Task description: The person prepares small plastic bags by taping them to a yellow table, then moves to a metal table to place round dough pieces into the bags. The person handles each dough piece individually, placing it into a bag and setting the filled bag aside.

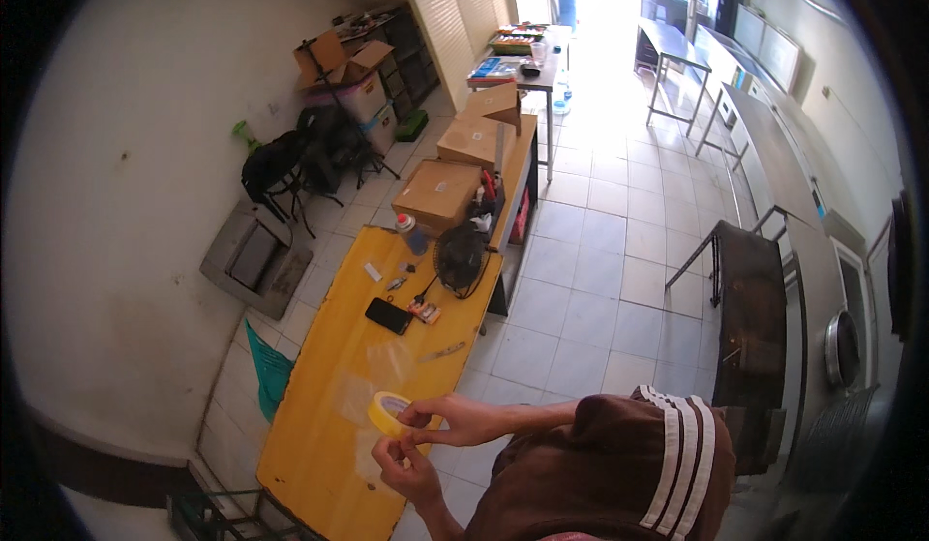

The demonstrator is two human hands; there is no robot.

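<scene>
The yellow-topped counter is the largest work item; it runs diagonally from the lower left toward the centre of the frame. A closed cardboard box stands above the frame centre, at the far end of the yellow surface. A black fan is positioned just below it, near the counter's right edge. The right hand, at the lower centre, enters from the right and grips a roll of tape, with fingers inside the ring and the thumb below. The left hand, directly beneath, enters from the lower edge with fingers curled and fingertips close to the roll; whether tape is pinched between them cannot be determined. A clear bottle with a red-and-white cap stands left of the fan. A black smartphone lies flat near the frame centre, below and left of the fan. A slender knife-like tool lies to the lower right of the phone. The yellow roll of tape is located at the lower centre, held tilted over the counter. A small box lies just right of the phone.
</scene>
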